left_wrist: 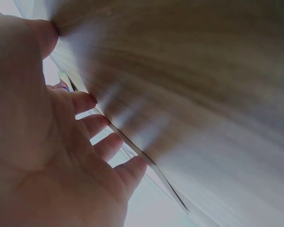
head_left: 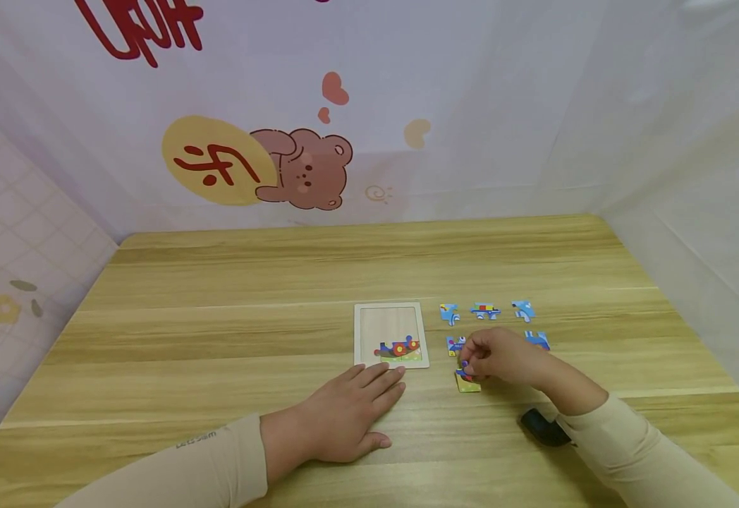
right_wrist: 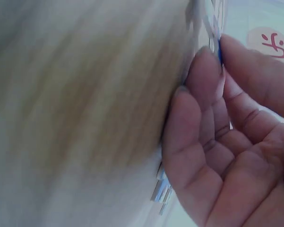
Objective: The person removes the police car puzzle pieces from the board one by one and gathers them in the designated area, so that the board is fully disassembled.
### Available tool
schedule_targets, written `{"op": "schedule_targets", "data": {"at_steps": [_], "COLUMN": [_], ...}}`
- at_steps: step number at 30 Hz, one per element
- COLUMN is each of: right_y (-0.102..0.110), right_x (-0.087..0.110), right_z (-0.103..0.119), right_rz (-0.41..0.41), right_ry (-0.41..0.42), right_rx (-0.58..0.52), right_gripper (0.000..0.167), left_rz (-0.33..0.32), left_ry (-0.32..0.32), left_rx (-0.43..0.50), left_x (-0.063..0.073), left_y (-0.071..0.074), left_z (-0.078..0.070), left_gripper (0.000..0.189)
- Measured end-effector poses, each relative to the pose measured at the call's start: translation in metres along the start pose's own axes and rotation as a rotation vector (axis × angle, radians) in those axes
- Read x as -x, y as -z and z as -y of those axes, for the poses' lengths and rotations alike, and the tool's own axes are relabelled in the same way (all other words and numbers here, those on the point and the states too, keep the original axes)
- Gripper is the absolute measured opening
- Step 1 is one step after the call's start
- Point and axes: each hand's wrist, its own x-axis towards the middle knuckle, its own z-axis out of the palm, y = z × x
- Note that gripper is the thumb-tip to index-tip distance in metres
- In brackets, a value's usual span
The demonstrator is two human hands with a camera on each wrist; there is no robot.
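Note:
A wooden puzzle frame (head_left: pixel 357 335) lies on the table, with joined puzzle pieces (head_left: pixel 401 351) showing a red and blue picture in its lower right corner. My left hand (head_left: pixel 350 415) lies flat, fingers straight, fingertips at the frame's near edge; the left wrist view shows these fingers (left_wrist: pixel 108 146) along that edge. To the frame's right, my right hand (head_left: pixel 508 358) pinches a yellow-bottomed puzzle piece (head_left: pixel 468 385) between thumb and finger. Only a thin blue edge of this piece (right_wrist: pixel 220 51) shows in the right wrist view. Fingers partly cover another piece (head_left: pixel 455 346) just beyond.
Loose puzzle pieces lie right of the frame: a blue one (head_left: pixel 449 313), one with coloured blocks (head_left: pixel 486 310), a light blue one (head_left: pixel 523 310) and another blue one (head_left: pixel 537 340). A black device (head_left: pixel 544 427) sits at the right wrist. Printed curtains (head_left: pixel 471 176) stand behind the table.

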Motion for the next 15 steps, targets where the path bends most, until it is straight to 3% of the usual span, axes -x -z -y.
{"op": "schedule_targets", "data": {"at_steps": [15], "right_y": [-0.007], "right_x": [0.0011], "right_z": [0.0088], "right_rz": [-0.075], "right_ry": [-0.025], "right_rx": [0.132], "right_gripper": [0.009], "left_rz": [0.018], "left_ry": [0.005], "left_rx": [0.023], "left_x": [0.0005], "left_y": [0.0006], "left_z": [0.0003], "left_gripper": [0.067]}}
